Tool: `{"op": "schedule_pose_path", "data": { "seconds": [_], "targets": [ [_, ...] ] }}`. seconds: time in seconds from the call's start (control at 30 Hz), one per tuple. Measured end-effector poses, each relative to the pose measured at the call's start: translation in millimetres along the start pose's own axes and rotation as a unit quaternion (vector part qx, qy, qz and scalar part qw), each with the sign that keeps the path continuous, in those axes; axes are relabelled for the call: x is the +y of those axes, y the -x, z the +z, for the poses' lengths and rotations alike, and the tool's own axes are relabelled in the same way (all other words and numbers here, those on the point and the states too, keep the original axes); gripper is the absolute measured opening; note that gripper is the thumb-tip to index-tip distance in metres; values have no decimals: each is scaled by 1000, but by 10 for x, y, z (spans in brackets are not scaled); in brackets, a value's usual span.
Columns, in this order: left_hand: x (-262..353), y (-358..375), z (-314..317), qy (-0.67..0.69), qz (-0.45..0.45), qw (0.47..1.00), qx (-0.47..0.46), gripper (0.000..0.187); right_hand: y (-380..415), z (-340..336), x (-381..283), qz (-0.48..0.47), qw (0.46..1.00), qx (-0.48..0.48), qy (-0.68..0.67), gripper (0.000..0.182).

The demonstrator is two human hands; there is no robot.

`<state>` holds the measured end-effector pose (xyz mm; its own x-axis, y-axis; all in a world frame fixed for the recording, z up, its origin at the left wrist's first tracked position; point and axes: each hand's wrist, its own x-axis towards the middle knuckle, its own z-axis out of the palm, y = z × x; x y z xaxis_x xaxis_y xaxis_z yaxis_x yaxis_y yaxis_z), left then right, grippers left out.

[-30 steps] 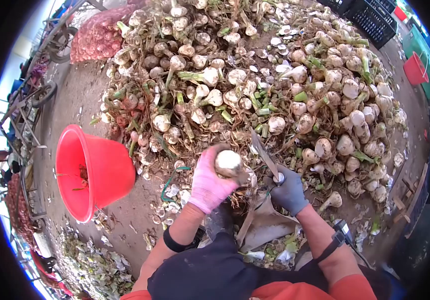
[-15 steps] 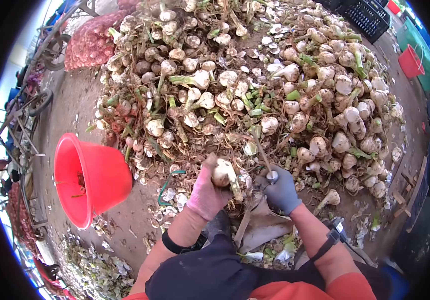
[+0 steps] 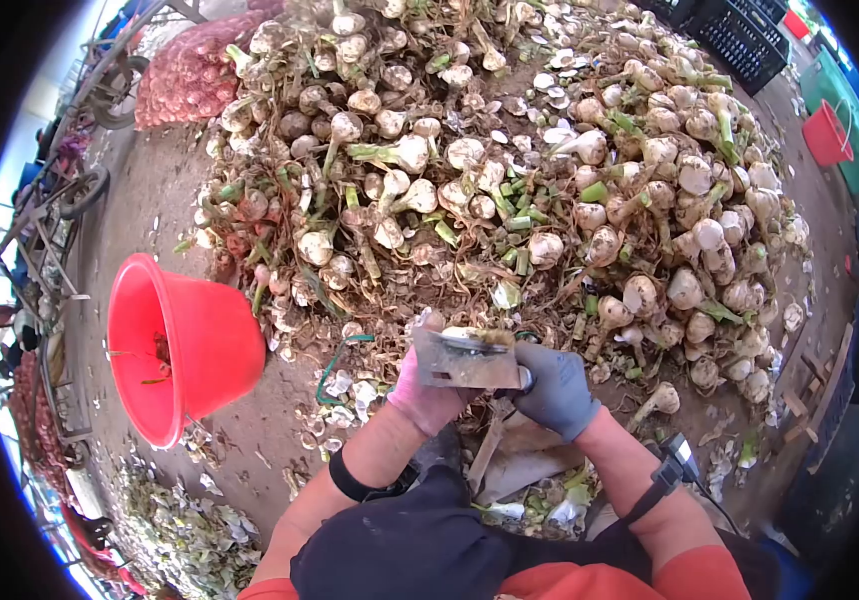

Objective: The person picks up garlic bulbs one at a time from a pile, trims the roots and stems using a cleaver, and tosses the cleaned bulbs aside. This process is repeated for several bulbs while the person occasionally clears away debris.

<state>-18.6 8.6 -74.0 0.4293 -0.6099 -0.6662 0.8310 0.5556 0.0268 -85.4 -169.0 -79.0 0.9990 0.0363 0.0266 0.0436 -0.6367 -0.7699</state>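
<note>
My left hand (image 3: 418, 396), in a pink glove, is closed around a garlic bulb (image 3: 488, 336). Most of that bulb is hidden behind a broad-bladed knife (image 3: 470, 372). My right hand (image 3: 560, 392), in a grey glove, grips the knife's handle. The blade lies crosswise over the fingers of my left hand, against or just over the bulb; contact cannot be made out. In front of both hands spreads a large heap of garlic bulbs (image 3: 412, 154) with roots and cut green stems.
A red bucket (image 3: 215, 345) stands at left with a few scraps inside. Peelings (image 3: 190, 530) lie at lower left. Behind are a filled red net sack (image 3: 195, 80), black crates (image 3: 740, 45) and another red bucket (image 3: 827, 135). A carton-like sheet (image 3: 525, 465) lies between my legs.
My right hand has swung the knife leftward, from pointing away to lying across the bulb in my left hand. The bulb's stem, visible before, is now covered.
</note>
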Motion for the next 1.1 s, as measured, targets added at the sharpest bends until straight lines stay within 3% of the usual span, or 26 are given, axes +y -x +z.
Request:
{"op": "schedule_pose_path", "data": {
  "seconds": [0.07, 0.1, 0.13, 0.17, 0.27, 0.3, 0.37, 0.43, 0.5, 0.53, 0.57, 0.6, 0.67, 0.7, 0.77, 0.83, 0.87, 0.9, 0.97, 1.03, 1.07, 1.1],
  "targets": [
    [13, 27, -78, 8, -22, 999, -27, 56, 20, -23, 164, 7, 1000, 12, 6, 15],
    [10, 49, -97, 13, -32, 999, -41, 55, 69, -27, 414, 116, 993, -6, 12, 17],
    [-11, 144, 104, -45, 4, 999, 22, 54, 48, -96, 628, 215, 976, -21, 18, 20],
    [7, 183, 138, -35, 8, 999, 14, 56, 139, -142, 754, 189, 981, 45, -9, 14],
    [148, 48, -11, 1, 27, 998, 56, 49, 126, -172, 659, 134, 987, 63, -65, 10],
    [187, -48, 1, 10, 35, 998, 42, 44, 114, -124, 625, 156, 981, 59, -99, 11],
    [193, -263, 107, -152, 143, 978, 7, 48, 166, 3, 653, 170, 976, 43, -132, 13],
    [118, -132, 736, -241, 185, 946, -112, 57, 151, 173, 828, 246, 937, 52, -241, 10],
    [285, 209, 1211, -458, 284, 831, -138, 65, 109, 130, 673, 246, 937, 63, -238, 9],
    [530, 185, 1135, -513, 315, 794, -87, 66, 74, 79, 607, 250, 938, 45, -236, 10],
    [749, 113, 1034, -566, 362, 740, 30, 62, 5, 43, 588, 251, 939, 30, -233, 10],
    [1086, -162, 597, -646, 459, 588, 165, 59, 7, 84, 666, 249, 941, 33, -227, 11],
    [1475, -107, 207, -787, 384, 208, 436, 62, -34, 69, 616, 251, 934, 40, -252, 11],
    [1604, -105, 52, -794, 308, 174, 494, 60, -32, 64, 575, 256, 925, 45, -276, 10],
    [1672, -162, -289, -797, 295, 176, 496, 60, -30, 54, 459, 259, 927, 34, -269, 10],
    [1719, -336, -615, -736, 430, 280, 442, 55, -28, 76, 437, 251, 931, 31, -262, 10],
    [1593, -249, -381, -753, 357, 314, 454, 51, -12, 140, 479, 229, 936, 30, -265, 11],
    [1500, -236, -357, -765, 338, 299, 460, 41, -34, 147, 452, 206, 941, 29, -267, 12],
    [1340, -164, -453, -788, 396, 259, 394, 35, -56, 94, 361, 215, 934, 33, -285, 13],
    [1138, -78, -545, -733, 454, 378, 338, 33, -23, 61, 330, 196, 949, 12, -246, 15],
    [1031, -52, -571, -711, 461, 426, 318, 45, -14, 23, 279, 197, 954, 8, -226, 16],
    [901, -17, -467, -596, 441, 610, 279, 55, 2, 10, 255, 202, 954, 7, -223, 16]
  ]
}}
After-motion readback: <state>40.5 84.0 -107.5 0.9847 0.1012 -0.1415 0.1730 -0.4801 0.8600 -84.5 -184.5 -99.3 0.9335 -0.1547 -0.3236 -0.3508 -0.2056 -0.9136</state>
